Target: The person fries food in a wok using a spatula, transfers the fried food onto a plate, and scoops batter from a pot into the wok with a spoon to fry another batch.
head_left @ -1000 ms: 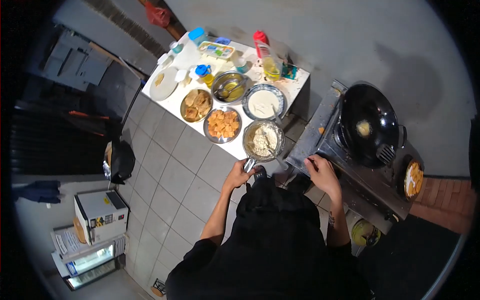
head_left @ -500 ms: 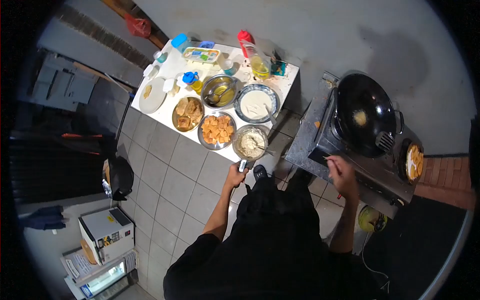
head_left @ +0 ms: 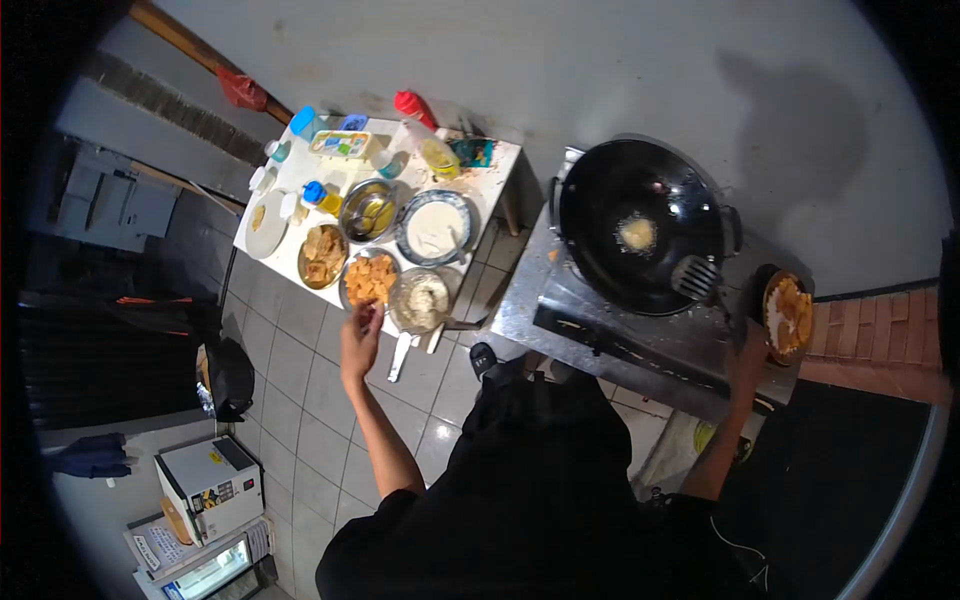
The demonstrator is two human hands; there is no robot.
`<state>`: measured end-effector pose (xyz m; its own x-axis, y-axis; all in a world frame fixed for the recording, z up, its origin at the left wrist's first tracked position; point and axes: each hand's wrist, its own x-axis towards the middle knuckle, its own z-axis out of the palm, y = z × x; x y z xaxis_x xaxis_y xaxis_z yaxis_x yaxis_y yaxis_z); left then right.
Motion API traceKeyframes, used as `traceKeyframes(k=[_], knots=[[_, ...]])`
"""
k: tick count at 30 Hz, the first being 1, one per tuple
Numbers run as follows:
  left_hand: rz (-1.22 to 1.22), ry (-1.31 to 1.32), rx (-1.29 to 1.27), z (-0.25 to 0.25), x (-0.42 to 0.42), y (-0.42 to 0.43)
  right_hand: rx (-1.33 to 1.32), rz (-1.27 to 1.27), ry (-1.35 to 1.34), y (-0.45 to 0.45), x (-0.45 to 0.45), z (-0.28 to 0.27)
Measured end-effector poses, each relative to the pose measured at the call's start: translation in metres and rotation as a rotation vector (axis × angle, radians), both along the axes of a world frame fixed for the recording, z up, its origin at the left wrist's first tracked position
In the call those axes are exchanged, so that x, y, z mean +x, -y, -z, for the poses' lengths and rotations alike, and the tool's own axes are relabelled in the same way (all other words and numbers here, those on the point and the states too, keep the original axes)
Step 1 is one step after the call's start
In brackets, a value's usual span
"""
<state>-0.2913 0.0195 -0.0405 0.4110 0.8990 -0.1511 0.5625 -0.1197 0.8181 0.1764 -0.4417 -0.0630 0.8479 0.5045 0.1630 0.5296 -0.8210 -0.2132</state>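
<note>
My left hand (head_left: 360, 338) is at the near rim of the metal plate of orange cubes (head_left: 369, 277). Its fingers look loosely bent and apart, with nothing visible in them. Just right of it is a bowl of pale, lumpy batter (head_left: 418, 301), its white handle (head_left: 400, 358) free over the table's edge. My right hand (head_left: 746, 352) is smeared by motion at the end of the slotted spatula's handle, so its grip is unclear. The slotted spatula (head_left: 695, 277) rests in the black wok (head_left: 590, 215), where one pale piece (head_left: 637, 235) bubbles in oil.
A plate of fried pieces (head_left: 789, 316) stands right of the wok on the metal stove (head_left: 520, 290). On the white table (head_left: 478, 200) are a dish of white liquid (head_left: 437, 225), a steel bowl (head_left: 368, 209), a plate of browned pieces (head_left: 322, 256) and bottles.
My left hand has let go of the batter bowl's handle and moved left to the orange cubes. The right hand has moved right to the spatula's handle. The view has shifted right.
</note>
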Motion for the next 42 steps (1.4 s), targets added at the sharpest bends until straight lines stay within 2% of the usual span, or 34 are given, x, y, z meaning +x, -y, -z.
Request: traceKeyframes(k=[2,3,4,6,8,9,12,15,18,20,22,24,26,27,29,30,32,33,35,38,42], knots=[[-0.084,0.197,-0.022,-0.051,0.064,0.024,-0.082,-0.036,0.093,0.001,0.012,0.017],[-0.047,0.302,-0.022,-0.056,0.086,0.028,-0.082,-0.035,0.095,-0.003,0.017,0.015],[-0.04,0.368,-0.048,-0.063,0.111,0.033,-0.07,-0.02,-0.014,-0.009,0.019,0.013],[0.07,0.28,0.041,-0.083,0.155,0.044,-0.056,-0.009,-0.125,-0.011,0.022,0.013],[0.178,0.315,0.007,-0.079,0.187,0.043,-0.11,-0.035,-0.194,-0.011,0.024,0.021],[0.213,0.239,0.019,-0.089,0.205,0.049,-0.143,-0.019,-0.187,-0.012,0.022,0.021],[0.268,0.213,0.106,-0.074,0.238,0.042,-0.147,-0.02,-0.103,-0.014,0.01,0.008],[0.277,0.151,0.038,-0.069,0.26,0.033,-0.129,-0.042,-0.108,-0.007,0.006,-0.015],[0.366,0.05,0.157,-0.062,0.273,0.018,0.015,-0.039,-0.201,-0.017,0.001,-0.064],[0.397,0.094,0.16,-0.061,0.279,0.016,0.093,-0.033,-0.174,-0.027,-0.003,-0.09],[0.441,0.004,0.158,-0.063,0.28,0.015,0.252,-0.23,-0.12,-0.041,-0.004,-0.114],[0.441,0.087,0.151,-0.064,0.283,0.02,0.296,-0.195,-0.136,-0.063,-0.003,-0.133],[0.426,0.043,0.065,-0.068,0.285,0.023,0.293,-0.051,-0.132,-0.086,-0.005,-0.151],[0.375,0.061,0.142,-0.052,0.288,0.02,0.289,-0.042,-0.124,-0.098,-0.004,-0.151],[0.336,0.136,0.184,-0.034,0.29,0.018,0.738,-0.013,-0.183,-0.12,0.0,-0.139],[0.288,0.202,0.227,-0.028,0.291,0.018,0.738,-0.008,-0.174,-0.129,0.003,-0.13],[0.263,0.213,0.204,-0.026,0.292,0.019,0.819,0.028,0.019,-0.146,0.007,-0.117],[0.272,0.221,0.189,-0.029,0.291,0.02,0.817,0.029,0.022,-0.154,0.004,-0.121],[0.293,0.227,0.179,-0.024,0.29,0.019,0.573,0.114,0.059,-0.169,-0.006,-0.128],[0.303,0.18,0.153,-0.031,0.29,0.019,0.491,-0.033,0.201,-0.181,-0.007,-0.119],[0.297,0.251,0.202,-0.03,0.29,0.021,0.452,-0.038,0.165,-0.198,-0.002,-0.108]])
